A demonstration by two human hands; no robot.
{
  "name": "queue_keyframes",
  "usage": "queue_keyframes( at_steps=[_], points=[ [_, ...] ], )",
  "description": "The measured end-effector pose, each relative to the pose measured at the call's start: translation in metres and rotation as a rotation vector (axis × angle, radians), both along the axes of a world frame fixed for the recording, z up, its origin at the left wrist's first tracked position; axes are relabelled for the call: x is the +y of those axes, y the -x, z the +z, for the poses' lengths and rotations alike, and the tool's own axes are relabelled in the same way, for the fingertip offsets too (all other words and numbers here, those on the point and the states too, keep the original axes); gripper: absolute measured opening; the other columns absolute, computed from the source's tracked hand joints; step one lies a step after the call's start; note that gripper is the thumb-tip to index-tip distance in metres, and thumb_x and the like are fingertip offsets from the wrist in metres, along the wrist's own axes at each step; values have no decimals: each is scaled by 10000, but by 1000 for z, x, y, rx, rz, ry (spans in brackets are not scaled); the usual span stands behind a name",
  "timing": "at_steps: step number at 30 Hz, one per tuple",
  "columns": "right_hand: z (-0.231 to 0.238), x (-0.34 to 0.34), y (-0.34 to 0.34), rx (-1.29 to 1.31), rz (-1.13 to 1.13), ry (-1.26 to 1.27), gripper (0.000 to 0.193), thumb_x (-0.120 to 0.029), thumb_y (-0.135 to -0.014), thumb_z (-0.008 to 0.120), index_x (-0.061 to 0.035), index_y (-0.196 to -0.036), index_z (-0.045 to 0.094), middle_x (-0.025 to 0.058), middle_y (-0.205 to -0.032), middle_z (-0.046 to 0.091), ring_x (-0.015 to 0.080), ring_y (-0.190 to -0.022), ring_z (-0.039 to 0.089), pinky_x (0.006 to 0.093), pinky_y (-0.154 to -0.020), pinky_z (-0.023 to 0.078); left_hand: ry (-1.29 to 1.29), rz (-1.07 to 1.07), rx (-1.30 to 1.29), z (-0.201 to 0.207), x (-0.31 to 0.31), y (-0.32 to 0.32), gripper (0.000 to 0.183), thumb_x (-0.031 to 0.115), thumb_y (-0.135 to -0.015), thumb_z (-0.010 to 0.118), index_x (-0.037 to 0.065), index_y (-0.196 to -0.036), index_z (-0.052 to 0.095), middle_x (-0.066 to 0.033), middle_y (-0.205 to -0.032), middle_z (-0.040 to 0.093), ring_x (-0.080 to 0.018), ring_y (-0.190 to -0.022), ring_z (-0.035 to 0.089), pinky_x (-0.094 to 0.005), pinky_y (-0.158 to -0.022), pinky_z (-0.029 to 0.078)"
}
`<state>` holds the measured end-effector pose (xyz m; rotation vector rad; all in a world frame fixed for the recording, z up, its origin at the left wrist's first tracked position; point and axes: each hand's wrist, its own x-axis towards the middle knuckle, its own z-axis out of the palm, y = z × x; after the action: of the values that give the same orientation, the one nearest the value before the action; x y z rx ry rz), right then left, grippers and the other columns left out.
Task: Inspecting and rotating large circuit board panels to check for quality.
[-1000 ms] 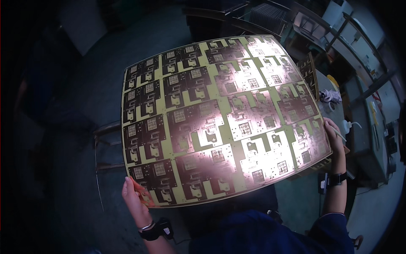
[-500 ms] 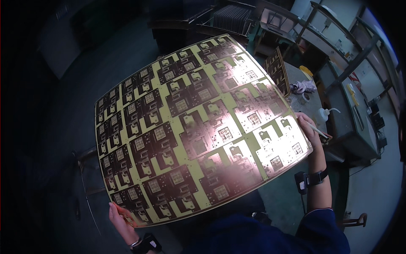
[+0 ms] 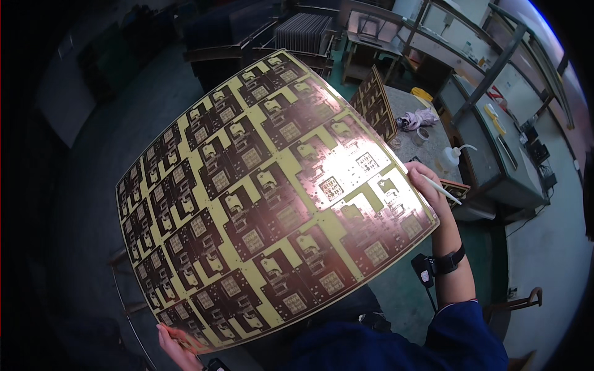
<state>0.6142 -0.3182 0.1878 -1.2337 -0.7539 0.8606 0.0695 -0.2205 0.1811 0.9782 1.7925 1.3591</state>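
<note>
In the head view, a large copper-and-yellow patterned panel (image 3: pixel 272 201) fills the middle, held tilted in the air, its long axis running from about eight o'clock to two. The left hand (image 3: pixel 177 353), at seven o'clock, pinches the near-left corner. The right hand (image 3: pixel 428 185), at three o'clock, is closed on the right edge and also carries a slim white stick (image 3: pixel 445 190) pointing outward toward four.

Over the last second the panel has turned and its left end has sunk lower in the picture, while the surroundings slid left. The bright glare has shrunk to a patch toward the panel's three o'clock side, so by my judgement more of the pattern is readable, with both holds looking secure.

Toward two o'clock, the grey surface (image 3: pixel 403 104) carries a crumpled cloth (image 3: pixel 421 119) and a white spout bottle (image 3: pixel 450 159). A second, leaning board (image 3: pixel 375 102) stands nearer one o'clock; a dark rack (image 3: pixel 303 31) sits at twelve.
</note>
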Motion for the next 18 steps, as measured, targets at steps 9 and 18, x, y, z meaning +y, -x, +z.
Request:
queue_keyframes(
  at_steps=[9, 18],
  points=[
    [3, -3, 3, -30, -1, -21, 256, -233, -878, 508, -1, -959, 580, 24, -861, 599, 66, -800, 535, 205, -710, 425, -25, 85, -65, -18, 2, 7, 325, 341, -905, 486, 90, -699, 481, 23, -624, 426, -66, -566, 407, -229, -523, 329],
    [-2, 2, 6, -67, -3, 27, 240, -221, -881, 498, -11, -970, 571, 23, -875, 594, 72, -826, 522, 208, -736, 408, -22, 127, -172, -26, -4, 22, 280, 312, -910, 483, 97, -733, 503, 39, -629, 425, -40, -560, 403, -217, -504, 340]
  ],
)
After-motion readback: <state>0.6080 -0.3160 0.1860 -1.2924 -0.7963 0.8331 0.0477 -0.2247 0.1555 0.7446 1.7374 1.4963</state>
